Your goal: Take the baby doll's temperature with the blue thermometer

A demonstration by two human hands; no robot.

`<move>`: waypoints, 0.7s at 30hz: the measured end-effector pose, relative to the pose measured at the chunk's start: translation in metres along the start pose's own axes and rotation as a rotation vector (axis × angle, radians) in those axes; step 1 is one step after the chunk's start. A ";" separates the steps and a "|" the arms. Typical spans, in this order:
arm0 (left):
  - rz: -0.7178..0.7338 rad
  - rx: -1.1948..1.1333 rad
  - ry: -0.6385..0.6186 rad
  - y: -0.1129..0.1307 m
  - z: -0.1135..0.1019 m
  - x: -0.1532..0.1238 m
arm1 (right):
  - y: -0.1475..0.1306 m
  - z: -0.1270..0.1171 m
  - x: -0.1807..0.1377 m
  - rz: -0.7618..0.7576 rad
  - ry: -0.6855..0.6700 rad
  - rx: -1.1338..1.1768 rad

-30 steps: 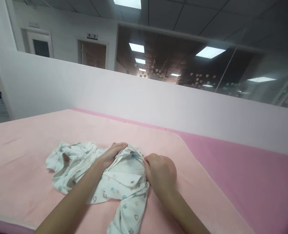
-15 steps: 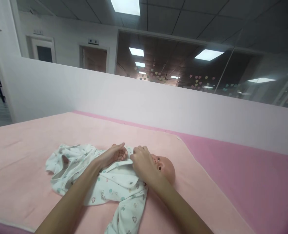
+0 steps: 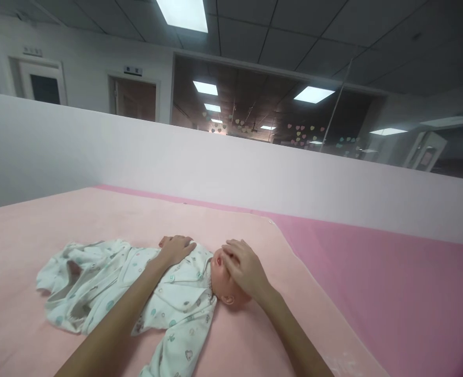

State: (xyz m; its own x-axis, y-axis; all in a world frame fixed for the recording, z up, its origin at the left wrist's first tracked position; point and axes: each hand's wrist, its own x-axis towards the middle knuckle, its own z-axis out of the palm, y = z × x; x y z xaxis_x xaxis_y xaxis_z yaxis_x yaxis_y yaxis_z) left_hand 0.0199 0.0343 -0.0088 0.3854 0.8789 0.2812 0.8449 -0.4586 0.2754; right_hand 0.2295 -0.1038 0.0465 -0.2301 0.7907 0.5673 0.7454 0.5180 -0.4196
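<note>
Now, your left hand (image 3: 177,250) laid flat on the printed garment (image 3: 182,296), your right (image 3: 249,268), fingers outstretched, over the doll's face (image 3: 218,272), peach sheet (image 3: 78,217) beneath.

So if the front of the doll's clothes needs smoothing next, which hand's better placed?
Probably the left hand: it lies on the upper part of the clothes, while the right hand is over the doll's head, away from the fabric.
</note>
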 end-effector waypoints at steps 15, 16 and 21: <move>-0.053 0.077 -0.084 -0.001 -0.010 -0.015 | 0.046 0.006 -0.009 0.704 -0.037 1.155; -0.059 0.065 -0.093 0.000 -0.010 -0.017 | 0.045 0.007 -0.010 0.746 -0.083 1.214; -0.061 0.068 -0.100 0.001 -0.012 -0.019 | 0.057 0.009 -0.011 0.807 -0.010 1.238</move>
State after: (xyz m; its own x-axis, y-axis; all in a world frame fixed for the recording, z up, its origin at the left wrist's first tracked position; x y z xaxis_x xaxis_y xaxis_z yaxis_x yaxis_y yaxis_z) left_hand 0.0090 0.0154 -0.0027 0.3647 0.9151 0.1718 0.8897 -0.3969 0.2255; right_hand 0.2692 -0.0801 0.0093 -0.0301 0.9934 -0.1104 -0.3245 -0.1142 -0.9390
